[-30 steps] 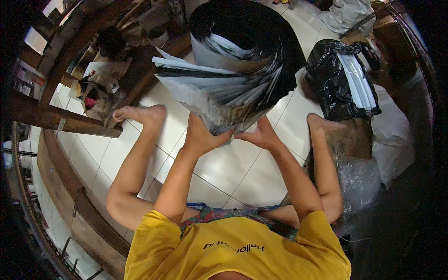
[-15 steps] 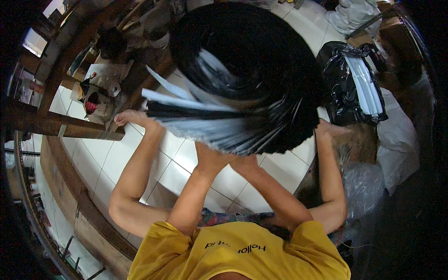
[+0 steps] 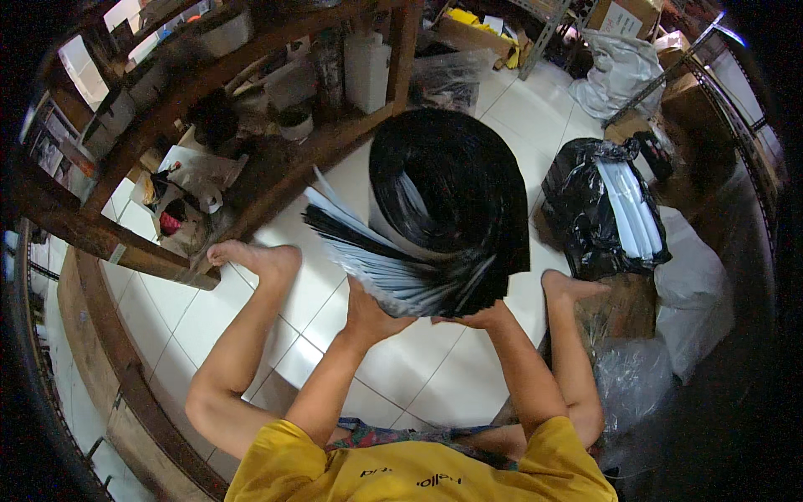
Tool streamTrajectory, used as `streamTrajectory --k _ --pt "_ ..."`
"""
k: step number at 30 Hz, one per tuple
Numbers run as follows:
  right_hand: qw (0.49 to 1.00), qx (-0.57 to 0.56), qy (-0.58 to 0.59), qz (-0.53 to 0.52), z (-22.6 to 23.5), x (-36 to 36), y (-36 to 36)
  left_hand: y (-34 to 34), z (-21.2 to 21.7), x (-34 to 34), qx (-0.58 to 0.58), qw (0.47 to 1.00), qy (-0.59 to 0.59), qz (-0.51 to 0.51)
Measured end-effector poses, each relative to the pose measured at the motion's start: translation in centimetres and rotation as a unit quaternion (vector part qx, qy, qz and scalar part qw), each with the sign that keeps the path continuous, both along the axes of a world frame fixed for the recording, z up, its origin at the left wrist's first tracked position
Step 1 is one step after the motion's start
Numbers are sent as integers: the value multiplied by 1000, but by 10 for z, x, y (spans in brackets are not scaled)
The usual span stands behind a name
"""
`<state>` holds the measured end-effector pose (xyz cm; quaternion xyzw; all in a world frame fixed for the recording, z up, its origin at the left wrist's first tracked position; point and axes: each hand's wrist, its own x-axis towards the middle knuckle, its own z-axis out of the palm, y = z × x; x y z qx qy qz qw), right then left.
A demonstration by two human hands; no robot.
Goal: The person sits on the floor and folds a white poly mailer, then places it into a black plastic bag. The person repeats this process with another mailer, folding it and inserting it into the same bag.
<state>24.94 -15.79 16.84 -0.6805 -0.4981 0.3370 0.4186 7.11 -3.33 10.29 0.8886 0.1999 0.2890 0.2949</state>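
A thick, curled stack of black plastic bags [image 3: 489, 192] with pale undersides rises over the tiles between my legs. Its loose edges fan out toward the left, while the rest bends round into an open roll. My left hand [image 3: 375, 316] grips the lower left of the fanned edge. Under the lower right edge, my right hand [image 3: 478, 316] holds the same stack. Most fingers of both hands are hidden behind or beneath the sheets.
To the left stands a wooden shelf frame [image 3: 159, 253] holding assorted items. At right lies a black plastic bag [image 3: 577, 188] with folded white sheets [image 3: 627, 209] in its opening. White sacks [image 3: 690, 289] and clear plastic wrap [image 3: 631, 376] lie nearby. My bare feet rest either side.
The stack has dropped lower and away from the camera, so it looks smaller. My hands have moved farther apart along its lower edge. More of the shelf and floor shows beyond.
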Motion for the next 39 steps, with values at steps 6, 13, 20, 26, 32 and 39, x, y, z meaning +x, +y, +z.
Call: streamTrajectory --k 6,13,20,26,32,39 --pt "991 -43 123 15 13 -24 33 -1 -39 7 -140 987 -80 25" --pt "978 202 42 -25 130 18 0 -9 -51 12 -83 987 -139 12" --pt "868 39 -433 242 301 -32 85 -40 -32 15 -74 964 -199 162" --pt "844 -8 -482 236 291 -47 94 -51 -32 19 -126 959 -196 163" --pt "837 -25 -507 204 290 -42 93 1 -25 -6 -160 979 -118 -53" --pt "890 45 -432 142 288 -40 98 -21 -25 -1 -165 977 -130 44"
